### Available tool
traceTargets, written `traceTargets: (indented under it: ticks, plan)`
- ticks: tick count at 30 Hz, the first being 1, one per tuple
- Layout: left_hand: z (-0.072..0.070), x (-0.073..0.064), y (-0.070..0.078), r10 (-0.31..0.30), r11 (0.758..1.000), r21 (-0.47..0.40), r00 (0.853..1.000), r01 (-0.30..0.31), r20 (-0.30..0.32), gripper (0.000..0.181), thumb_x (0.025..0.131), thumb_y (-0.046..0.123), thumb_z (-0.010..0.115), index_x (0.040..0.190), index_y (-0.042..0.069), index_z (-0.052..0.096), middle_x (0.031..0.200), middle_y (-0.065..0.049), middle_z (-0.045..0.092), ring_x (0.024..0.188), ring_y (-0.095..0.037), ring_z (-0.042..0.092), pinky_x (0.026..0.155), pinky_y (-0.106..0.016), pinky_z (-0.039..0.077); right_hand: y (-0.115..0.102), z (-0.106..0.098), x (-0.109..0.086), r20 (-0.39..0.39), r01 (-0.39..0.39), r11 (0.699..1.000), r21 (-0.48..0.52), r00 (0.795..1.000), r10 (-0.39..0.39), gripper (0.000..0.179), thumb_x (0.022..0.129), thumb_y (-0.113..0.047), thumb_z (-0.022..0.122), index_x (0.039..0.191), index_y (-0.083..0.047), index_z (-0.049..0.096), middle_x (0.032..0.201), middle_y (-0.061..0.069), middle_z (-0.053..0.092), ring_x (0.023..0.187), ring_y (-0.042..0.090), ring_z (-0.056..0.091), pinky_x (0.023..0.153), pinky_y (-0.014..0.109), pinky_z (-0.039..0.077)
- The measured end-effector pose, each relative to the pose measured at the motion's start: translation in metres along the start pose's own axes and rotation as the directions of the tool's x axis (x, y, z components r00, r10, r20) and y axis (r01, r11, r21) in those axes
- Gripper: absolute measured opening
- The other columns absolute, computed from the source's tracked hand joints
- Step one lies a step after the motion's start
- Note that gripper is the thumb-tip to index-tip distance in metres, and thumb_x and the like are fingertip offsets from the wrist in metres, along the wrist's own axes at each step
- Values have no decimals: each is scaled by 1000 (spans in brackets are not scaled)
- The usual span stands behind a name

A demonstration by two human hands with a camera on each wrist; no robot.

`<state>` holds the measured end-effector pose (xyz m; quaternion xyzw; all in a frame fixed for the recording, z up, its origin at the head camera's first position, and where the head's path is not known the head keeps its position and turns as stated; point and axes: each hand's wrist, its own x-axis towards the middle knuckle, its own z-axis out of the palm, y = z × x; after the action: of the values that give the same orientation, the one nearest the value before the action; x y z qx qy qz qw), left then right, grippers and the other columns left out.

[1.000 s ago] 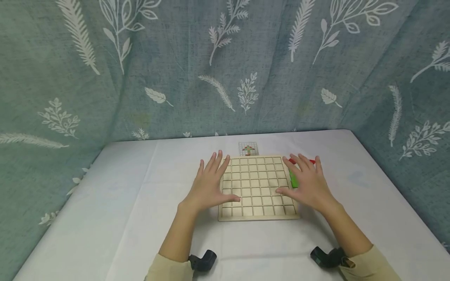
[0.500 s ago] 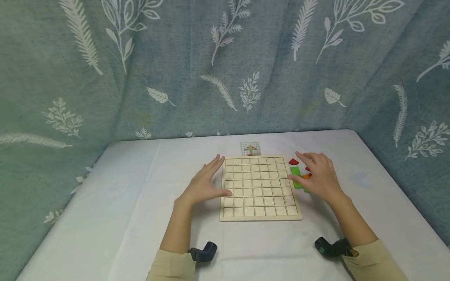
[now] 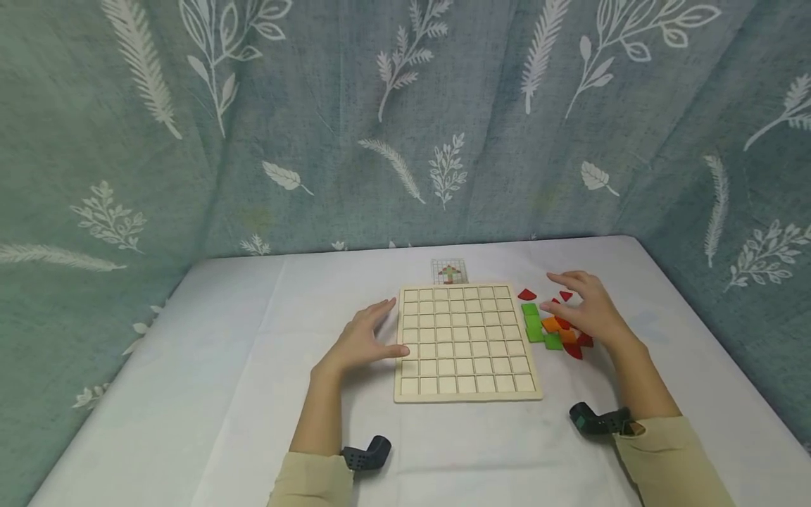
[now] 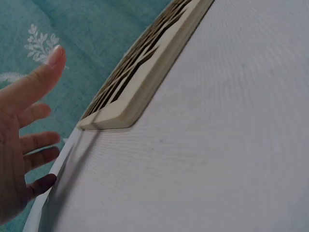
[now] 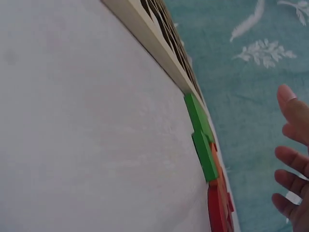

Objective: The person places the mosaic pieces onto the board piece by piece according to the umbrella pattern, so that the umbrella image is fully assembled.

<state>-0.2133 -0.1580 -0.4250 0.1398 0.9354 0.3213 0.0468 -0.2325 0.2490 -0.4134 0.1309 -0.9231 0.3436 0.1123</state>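
Observation:
A pale wooden grid board (image 3: 462, 341) with square cells lies flat on the white table. By its left edge is my left hand (image 3: 360, 339), thumb and fingers spread apart, holding nothing. In the left wrist view the board's corner (image 4: 116, 118) shows beyond that hand (image 4: 24, 140). My right hand (image 3: 591, 308) hovers over the loose pieces right of the board, fingers relaxed and nothing between them. Below it lie green squares (image 3: 533, 326), orange pieces (image 3: 550, 324) and red pieces (image 3: 573, 350), some partly hidden. The right wrist view shows a green piece (image 5: 205, 157) in front of that hand (image 5: 294, 159).
A small gridded pattern card (image 3: 448, 271) with a coloured figure lies behind the board. One red piece (image 3: 526, 294) sits apart near the board's far right corner. A teal leaf-print cloth (image 3: 329, 127) hangs behind the white table (image 3: 253, 394). Dark wrist cameras (image 3: 367, 454) are strapped on both wrists.
My right hand has moved right, off the board's edge and over the pieces, uncovering the green, orange and red ones. My left hand has drawn slightly left to the board's edge.

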Motion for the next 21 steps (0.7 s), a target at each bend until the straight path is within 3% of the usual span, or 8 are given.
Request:
traceTargets:
  ticks: [5, 11, 17, 21]
  plan:
    - [4, 1, -3, -1, 999, 39, 1000, 1, 0, 97, 65, 56, 78, 146, 19, 38, 147, -9, 40, 137, -31, 31, 110, -56, 22, 10, -3, 5, 77, -145, 989, 30, 987, 142, 68, 83, -39, 70, 139, -7, 47, 138, 24, 40, 122, 42, 35, 94, 63, 38]
    - [8, 0, -14, 62, 997, 52, 998, -61, -11, 93, 64, 53, 79, 142, 17, 44, 144, -8, 42, 133, -30, 33, 107, -53, 25, 27, 3, 10, 116, -283, 957, 63, 954, 275, 69, 84, -40, 69, 140, -7, 45, 137, 21, 41, 119, 39, 39, 96, 56, 42]
    - [12, -2, -24, 109, 991, 76, 994, -108, -15, 88, 65, 55, 78, 140, 20, 48, 148, -4, 37, 136, -27, 28, 106, -50, 24, 43, 10, 8, 72, -361, 932, 40, 931, 357, 63, 86, -37, 68, 138, -8, 48, 136, 23, 40, 112, 37, 44, 91, 50, 48]
    - [16, -1, -25, 116, 990, 77, 993, -114, -18, 87, 64, 56, 77, 139, 22, 49, 148, -2, 37, 136, -27, 27, 106, -51, 24, 48, 10, 5, 29, -393, 919, 3, 919, 393, 58, 87, -36, 67, 135, -7, 52, 136, 25, 39, 118, 41, 39, 91, 53, 47]
